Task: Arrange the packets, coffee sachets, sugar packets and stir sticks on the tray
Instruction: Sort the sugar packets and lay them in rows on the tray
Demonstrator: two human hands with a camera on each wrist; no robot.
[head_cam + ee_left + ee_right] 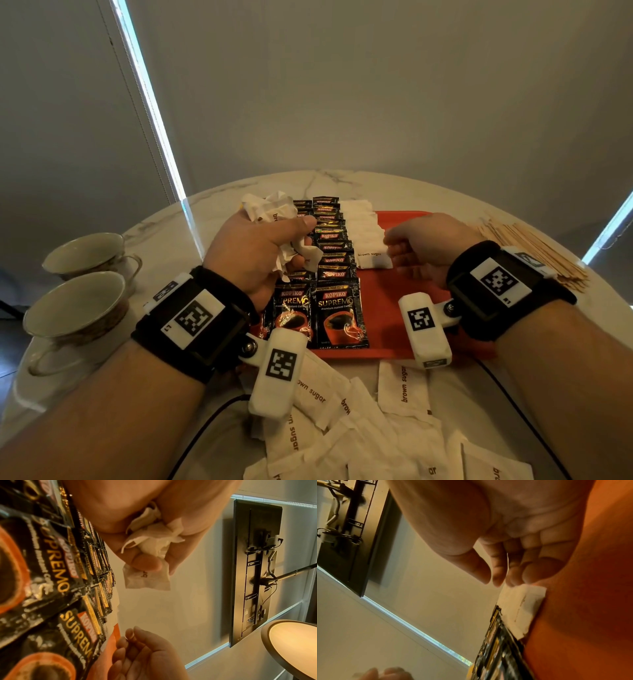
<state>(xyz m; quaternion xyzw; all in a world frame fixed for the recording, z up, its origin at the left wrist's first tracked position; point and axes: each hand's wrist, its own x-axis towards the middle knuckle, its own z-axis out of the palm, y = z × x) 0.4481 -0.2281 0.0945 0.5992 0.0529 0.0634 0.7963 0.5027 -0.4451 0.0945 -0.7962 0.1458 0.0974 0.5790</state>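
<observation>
Two rows of black Kopiko coffee sachets (330,274) fill left part of flat red plastic tray (394,308); row of white paper brown-sugar packets (366,236) just right of them. Right part of tray bare. Loose sugar packets (376,428) on marble desk (205,212) near tray's front edge; wooden stir sticks (534,250) right of tray. Left hand (253,246) clutches crumpled bunch of sugar packets (274,209) over sachets. Right hand (424,246), fingers loosely curled, empty, fingertips at nearest packet in row.
</observation>
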